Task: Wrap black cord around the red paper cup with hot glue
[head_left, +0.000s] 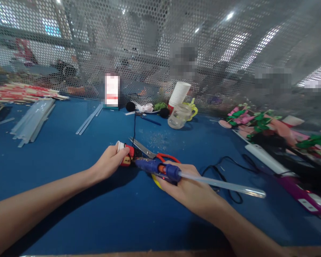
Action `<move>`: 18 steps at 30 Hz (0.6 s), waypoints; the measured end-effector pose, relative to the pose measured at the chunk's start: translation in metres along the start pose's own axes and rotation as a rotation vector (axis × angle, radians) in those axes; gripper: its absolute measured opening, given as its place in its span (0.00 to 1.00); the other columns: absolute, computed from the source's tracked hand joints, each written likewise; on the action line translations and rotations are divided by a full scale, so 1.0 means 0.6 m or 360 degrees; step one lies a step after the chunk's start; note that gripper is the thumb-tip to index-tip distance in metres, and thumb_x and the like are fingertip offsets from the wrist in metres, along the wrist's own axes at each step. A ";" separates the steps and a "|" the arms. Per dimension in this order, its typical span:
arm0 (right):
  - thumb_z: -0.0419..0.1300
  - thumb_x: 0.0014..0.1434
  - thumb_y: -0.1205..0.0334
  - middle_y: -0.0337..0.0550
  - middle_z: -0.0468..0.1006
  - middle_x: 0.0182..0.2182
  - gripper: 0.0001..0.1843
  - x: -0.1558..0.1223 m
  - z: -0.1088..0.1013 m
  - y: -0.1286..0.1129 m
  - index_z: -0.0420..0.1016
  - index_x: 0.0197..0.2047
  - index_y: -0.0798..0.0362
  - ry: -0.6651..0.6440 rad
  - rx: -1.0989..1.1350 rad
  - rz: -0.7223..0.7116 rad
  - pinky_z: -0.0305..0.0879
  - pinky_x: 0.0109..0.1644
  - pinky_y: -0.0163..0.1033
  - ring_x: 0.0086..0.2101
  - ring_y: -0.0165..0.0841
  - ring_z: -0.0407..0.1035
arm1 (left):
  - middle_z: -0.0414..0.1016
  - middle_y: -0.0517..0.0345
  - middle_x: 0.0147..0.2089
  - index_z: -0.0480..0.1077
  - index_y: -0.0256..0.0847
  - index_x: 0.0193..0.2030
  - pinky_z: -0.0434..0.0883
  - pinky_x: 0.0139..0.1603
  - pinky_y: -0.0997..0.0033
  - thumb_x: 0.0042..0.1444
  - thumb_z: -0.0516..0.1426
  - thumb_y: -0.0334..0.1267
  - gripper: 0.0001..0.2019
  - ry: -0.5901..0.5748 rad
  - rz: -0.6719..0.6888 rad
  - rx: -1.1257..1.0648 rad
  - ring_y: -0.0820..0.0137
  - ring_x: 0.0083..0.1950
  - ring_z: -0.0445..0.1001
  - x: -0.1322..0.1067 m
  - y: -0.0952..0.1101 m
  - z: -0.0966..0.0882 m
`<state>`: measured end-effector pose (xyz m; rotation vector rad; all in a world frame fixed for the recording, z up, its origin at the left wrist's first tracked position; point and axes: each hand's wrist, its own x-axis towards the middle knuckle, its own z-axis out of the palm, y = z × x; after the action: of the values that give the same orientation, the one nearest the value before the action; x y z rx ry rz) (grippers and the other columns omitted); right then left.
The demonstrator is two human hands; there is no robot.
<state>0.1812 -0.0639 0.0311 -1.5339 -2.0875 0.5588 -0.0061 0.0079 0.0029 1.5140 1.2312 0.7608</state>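
Note:
My left hand [111, 160] is closed round a small red and white paper cup [126, 160] lying on its side, with black yarn about its far end. A strand of black yarn [134, 128] runs from it toward the back of the table. In my right hand [188, 187] is a blue hot glue gun [149, 166], its nozzle close to the cup's dark end; whether they touch I cannot tell. A long clear glue stick [230, 186] sticks out of the gun's rear. Scissors [147, 151] with orange-red handles lie just behind the gun.
A clear jar [178, 117] stands before stacked paper cups [179, 93]. Glue sticks [34, 119] and a lit phone [112, 90] are to the left. At right lie craft flowers [256, 123], a purple power strip [296, 192] and black cable [224, 178]. Perforated metal mesh [147, 43] rises behind.

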 end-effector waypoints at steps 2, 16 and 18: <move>0.50 0.50 0.65 0.36 0.68 0.21 0.05 0.002 -0.002 0.000 0.65 0.26 0.53 0.0031 0.0018 0.0034 0.57 0.25 0.31 0.21 0.26 0.60 | 0.64 0.60 0.21 0.66 0.33 0.26 0.59 0.23 0.75 0.46 0.47 0.42 0.14 -0.0011 0.0084 0.0090 0.74 0.22 0.61 -0.001 0.000 0.000; 0.50 0.49 0.64 0.37 0.66 0.18 0.07 0.016 -0.005 0.004 0.62 0.21 0.54 0.0177 -0.0107 -0.0003 0.56 0.26 0.32 0.21 0.27 0.60 | 0.54 0.64 0.19 0.60 0.36 0.22 0.54 0.22 0.76 0.50 0.43 0.46 0.16 -0.0035 0.0238 0.0462 0.76 0.21 0.54 -0.007 -0.004 0.003; 0.50 0.50 0.65 0.37 0.66 0.18 0.08 0.019 -0.005 0.005 0.62 0.21 0.54 0.0162 -0.0165 -0.0026 0.56 0.27 0.33 0.21 0.28 0.60 | 0.53 0.65 0.19 0.59 0.37 0.21 0.53 0.21 0.76 0.50 0.43 0.45 0.16 -0.0025 0.0248 0.0479 0.76 0.21 0.53 -0.007 -0.005 0.002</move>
<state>0.1825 -0.0517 0.0337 -1.5668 -2.0777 0.3637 -0.0070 0.0034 0.0002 1.8752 1.2681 0.6841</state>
